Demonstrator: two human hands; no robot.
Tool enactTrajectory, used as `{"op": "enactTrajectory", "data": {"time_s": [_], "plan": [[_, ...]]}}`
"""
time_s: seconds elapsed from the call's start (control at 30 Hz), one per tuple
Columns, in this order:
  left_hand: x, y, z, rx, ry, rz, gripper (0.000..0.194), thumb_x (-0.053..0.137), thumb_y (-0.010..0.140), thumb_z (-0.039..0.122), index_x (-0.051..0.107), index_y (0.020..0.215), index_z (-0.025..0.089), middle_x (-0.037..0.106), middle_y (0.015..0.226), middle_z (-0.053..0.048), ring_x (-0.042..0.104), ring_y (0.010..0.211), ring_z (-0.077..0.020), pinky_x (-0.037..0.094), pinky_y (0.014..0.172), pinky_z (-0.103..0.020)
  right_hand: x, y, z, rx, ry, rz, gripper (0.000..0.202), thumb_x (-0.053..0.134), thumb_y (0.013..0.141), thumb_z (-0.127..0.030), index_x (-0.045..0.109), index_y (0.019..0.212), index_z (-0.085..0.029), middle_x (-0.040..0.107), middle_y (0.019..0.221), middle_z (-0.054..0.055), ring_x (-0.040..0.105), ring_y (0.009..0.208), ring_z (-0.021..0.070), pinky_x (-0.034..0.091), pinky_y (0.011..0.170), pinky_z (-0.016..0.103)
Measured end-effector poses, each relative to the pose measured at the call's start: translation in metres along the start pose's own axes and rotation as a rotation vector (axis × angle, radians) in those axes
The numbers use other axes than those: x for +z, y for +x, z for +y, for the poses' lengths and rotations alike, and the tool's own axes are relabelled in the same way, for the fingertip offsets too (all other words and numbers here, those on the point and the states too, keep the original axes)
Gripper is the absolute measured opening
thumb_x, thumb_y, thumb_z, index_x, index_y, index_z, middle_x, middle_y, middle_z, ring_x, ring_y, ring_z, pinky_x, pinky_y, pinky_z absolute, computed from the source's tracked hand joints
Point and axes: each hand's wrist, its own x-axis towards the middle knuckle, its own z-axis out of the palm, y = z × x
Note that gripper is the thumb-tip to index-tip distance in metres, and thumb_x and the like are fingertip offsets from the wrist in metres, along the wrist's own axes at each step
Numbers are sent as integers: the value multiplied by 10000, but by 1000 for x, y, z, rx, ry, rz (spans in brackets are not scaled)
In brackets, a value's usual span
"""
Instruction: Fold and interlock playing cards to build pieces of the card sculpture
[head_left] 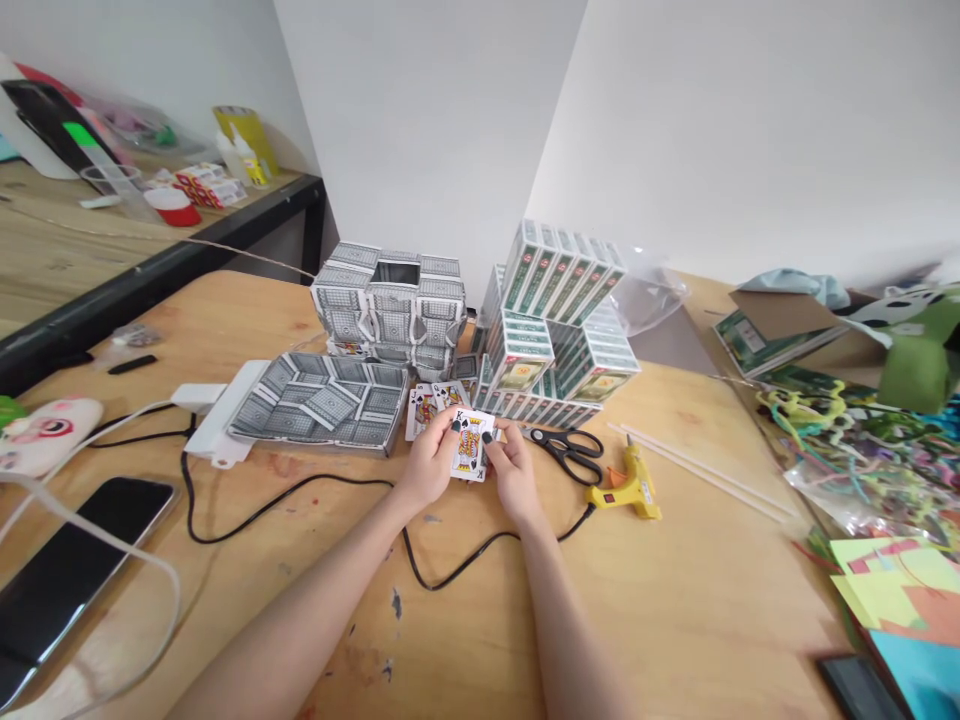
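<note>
A king of spades card [470,446] is held face up between my two hands, above the wooden table. My left hand [433,455] grips its left edge, thumb on top; my right hand [511,462] pinches its right edge. Just behind lie face-up cards, a jack [421,405] and a queen [448,392]. A shallow tray made of patterned cards [322,400] sits to the left, with a box-like card structure [394,305] behind it. Stacked green-and-white card boxes [559,310] stand behind my right hand.
Black scissors [574,452] and a yellow glue gun [634,485] lie to the right, beside clear glue sticks [705,475]. A black cable [457,575] crosses the table before my hands. A phone [75,570] lies at left, a cardboard box [787,325] at right.
</note>
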Motion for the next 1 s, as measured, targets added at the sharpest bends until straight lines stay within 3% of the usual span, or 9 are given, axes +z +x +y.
{"op": "enactTrajectory", "data": {"time_s": [0.33, 1.0], "plan": [[-1, -1, 2, -23, 29, 6, 375, 378, 830, 248, 488, 1176, 154, 565, 1154, -86, 547, 999, -201, 450, 834, -320, -1, 0, 1, -9, 12, -13, 225, 523, 772, -339, 451, 952, -225, 527, 552, -66, 485, 419, 103, 395, 418, 218], [0, 0, 0, 11, 71, 25, 356, 377, 827, 232, 505, 1152, 167, 561, 1164, -73, 523, 1042, -190, 412, 905, -322, -1, 1, 3, 26, 34, -12, 266, 544, 757, -372, 478, 966, -220, 542, 586, -45, 483, 441, 110, 395, 447, 230]]}}
